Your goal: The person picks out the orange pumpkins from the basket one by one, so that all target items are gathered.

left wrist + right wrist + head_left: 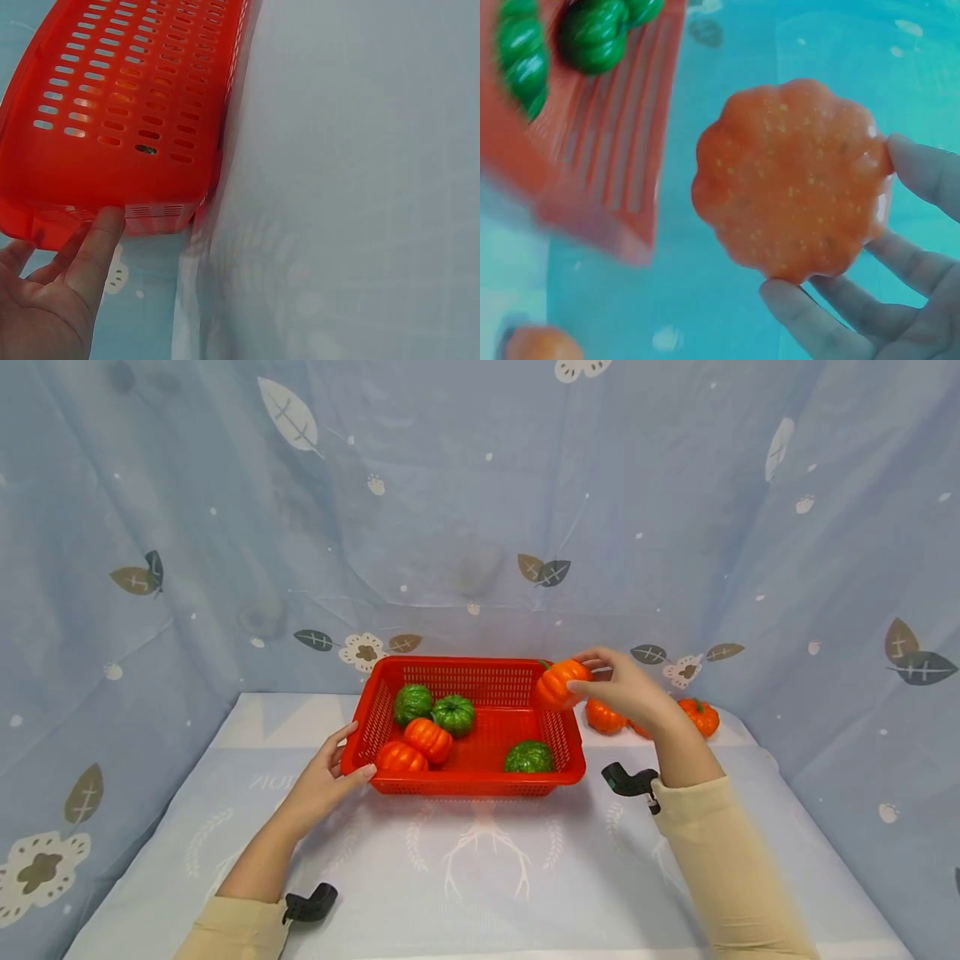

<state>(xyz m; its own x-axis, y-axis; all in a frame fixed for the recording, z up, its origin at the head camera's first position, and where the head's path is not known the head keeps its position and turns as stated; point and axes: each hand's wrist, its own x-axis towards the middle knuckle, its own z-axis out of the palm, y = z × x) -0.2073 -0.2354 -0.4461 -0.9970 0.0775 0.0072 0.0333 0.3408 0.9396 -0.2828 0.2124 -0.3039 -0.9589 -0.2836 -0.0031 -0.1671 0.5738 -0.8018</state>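
A red plastic basket (480,783) stands on the table. My left hand (326,785) holds its near left corner, thumb at the front and fingers along the left side. The left wrist view shows those fingers (94,259) against the basket wall. My right hand (622,685) grips an orange toy pumpkin (558,685) by its side, above the basket's right end; its ribbed underside faces the right wrist camera. Inside the basket lie two orange pumpkins (428,740) and two green pumpkins (453,716) on the left, and another green pumpkin (529,757) near the front right.
Several orange pumpkins (699,717) sit on the table right of the basket, partly hidden behind the right arm. A pale printed cloth (480,877) covers the table. Blue patterned curtain (450,510) encloses the back and sides. A black wrist camera (628,779) sits at the right cuff.
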